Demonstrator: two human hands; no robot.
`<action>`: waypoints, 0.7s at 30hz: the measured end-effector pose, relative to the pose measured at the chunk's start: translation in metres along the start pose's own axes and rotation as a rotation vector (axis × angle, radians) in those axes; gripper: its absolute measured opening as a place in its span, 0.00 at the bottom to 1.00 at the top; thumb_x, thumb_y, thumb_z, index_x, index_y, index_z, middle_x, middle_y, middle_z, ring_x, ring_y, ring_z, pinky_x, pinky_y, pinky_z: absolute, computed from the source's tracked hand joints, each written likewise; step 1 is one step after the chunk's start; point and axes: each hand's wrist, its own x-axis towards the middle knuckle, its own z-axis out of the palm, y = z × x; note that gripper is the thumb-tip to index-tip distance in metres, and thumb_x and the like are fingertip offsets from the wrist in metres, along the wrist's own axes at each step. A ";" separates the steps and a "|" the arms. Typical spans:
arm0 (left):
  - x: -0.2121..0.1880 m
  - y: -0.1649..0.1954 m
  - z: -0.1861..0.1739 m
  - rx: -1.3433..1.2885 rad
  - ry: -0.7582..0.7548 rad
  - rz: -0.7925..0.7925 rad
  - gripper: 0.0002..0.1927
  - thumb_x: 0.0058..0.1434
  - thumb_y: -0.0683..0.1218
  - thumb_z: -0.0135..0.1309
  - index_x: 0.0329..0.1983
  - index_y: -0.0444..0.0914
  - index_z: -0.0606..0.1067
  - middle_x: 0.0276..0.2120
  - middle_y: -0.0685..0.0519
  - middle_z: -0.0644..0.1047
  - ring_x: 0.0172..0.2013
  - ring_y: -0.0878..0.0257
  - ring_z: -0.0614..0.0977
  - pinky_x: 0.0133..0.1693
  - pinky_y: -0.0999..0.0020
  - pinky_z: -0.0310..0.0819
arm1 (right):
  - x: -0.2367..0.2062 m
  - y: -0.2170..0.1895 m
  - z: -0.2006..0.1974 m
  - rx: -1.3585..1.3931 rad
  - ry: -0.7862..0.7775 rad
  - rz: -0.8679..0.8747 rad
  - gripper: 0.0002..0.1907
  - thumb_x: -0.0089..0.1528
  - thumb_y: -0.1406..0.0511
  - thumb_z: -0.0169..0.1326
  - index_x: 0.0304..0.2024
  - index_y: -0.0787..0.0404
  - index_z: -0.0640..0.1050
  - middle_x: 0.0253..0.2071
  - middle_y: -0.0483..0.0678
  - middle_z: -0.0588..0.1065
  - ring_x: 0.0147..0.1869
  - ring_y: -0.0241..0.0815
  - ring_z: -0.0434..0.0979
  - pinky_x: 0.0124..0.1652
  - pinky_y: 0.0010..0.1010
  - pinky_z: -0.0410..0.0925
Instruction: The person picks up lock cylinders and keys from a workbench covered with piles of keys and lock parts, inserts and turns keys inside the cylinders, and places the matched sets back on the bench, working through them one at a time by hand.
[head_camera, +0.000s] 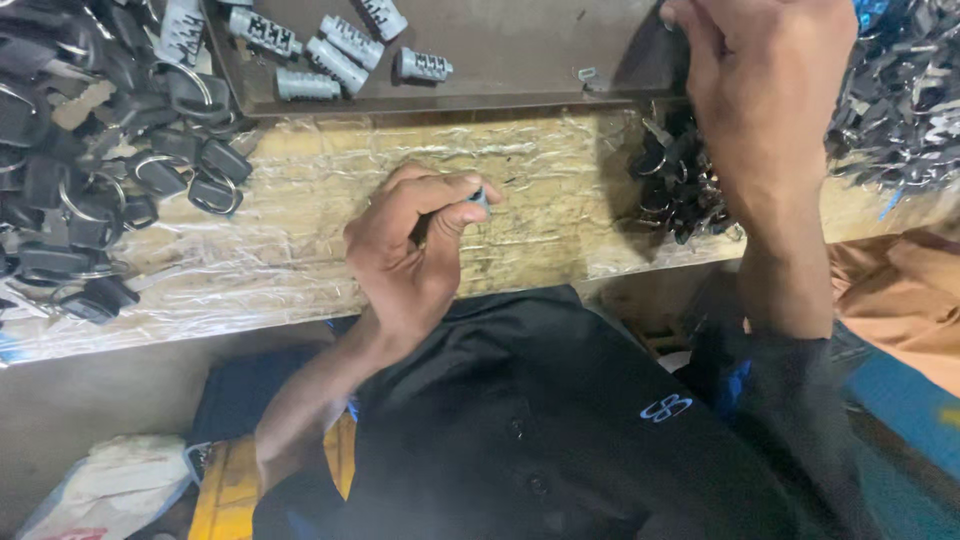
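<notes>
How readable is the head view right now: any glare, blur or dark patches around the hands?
Head view: the plastic sheet on the bench throws crinkled glare; the left hand is fairly sharp, pinching a small grey piece; the right hand looks slightly soft and shades the dark pile of keys under it; the tray is dim, its grey cylinders still clear.

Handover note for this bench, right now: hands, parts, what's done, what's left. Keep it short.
Left hand: closed on a small grey cylinder, only its tip visible, over the foil-covered bench.
Right hand: raised above a small heap of black-headed keys; whether it grips anything cannot be told.
Done, as it looks: five grey lock cylinders lie in the brown tray.
Left: large pile of ringed keys at far left, loose metal parts at far right.
</notes>
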 end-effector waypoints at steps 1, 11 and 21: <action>0.002 0.000 0.000 -0.027 -0.002 0.000 0.04 0.72 0.32 0.54 0.46 0.32 0.75 0.39 0.46 0.81 0.39 0.62 0.85 0.40 0.73 0.78 | 0.011 -0.005 0.002 -0.018 0.016 -0.014 0.08 0.64 0.71 0.61 0.46 0.64 0.82 0.38 0.51 0.75 0.41 0.51 0.74 0.45 0.37 0.65; 0.009 -0.001 0.001 -0.022 0.052 -0.027 0.06 0.68 0.33 0.59 0.46 0.32 0.78 0.39 0.49 0.83 0.37 0.62 0.86 0.39 0.72 0.79 | 0.038 -0.043 -0.009 0.377 0.033 0.122 0.17 0.66 0.79 0.51 0.57 0.66 0.76 0.50 0.54 0.75 0.50 0.51 0.78 0.48 0.38 0.70; 0.005 -0.003 0.001 -0.028 0.012 -0.030 0.07 0.70 0.29 0.54 0.47 0.30 0.78 0.38 0.47 0.82 0.38 0.64 0.86 0.41 0.75 0.80 | 0.024 -0.022 0.016 0.231 0.066 -0.017 0.11 0.67 0.70 0.63 0.50 0.65 0.76 0.43 0.53 0.75 0.48 0.57 0.74 0.46 0.43 0.67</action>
